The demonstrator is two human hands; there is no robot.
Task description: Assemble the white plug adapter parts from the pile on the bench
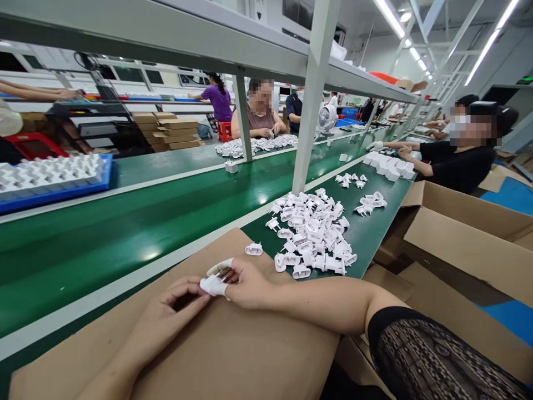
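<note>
My left hand (179, 308) and my right hand (245, 284) meet over a brown cardboard sheet (233, 355) lying on the belt edge. Between them is a small white plastic plug part with metal pins (222, 275), held by my right fingers, which wear white finger cots. My left fingertips touch it. A loose white plug housing (254, 249) lies on the cardboard just beyond my hands. Past it, a heap of white plug housings (310, 230) sits on the green conveyor belt (375, 191). A black lace sleeve (433, 355) covers my right upper arm.
An open cardboard box (466, 233) stands to my right. A white shelf post (310, 105) rises from the belt. Co-workers sit along the line, one (453, 161) at right beside stacked white parts (389, 166). A blue tray of white parts (54, 183) lies far left.
</note>
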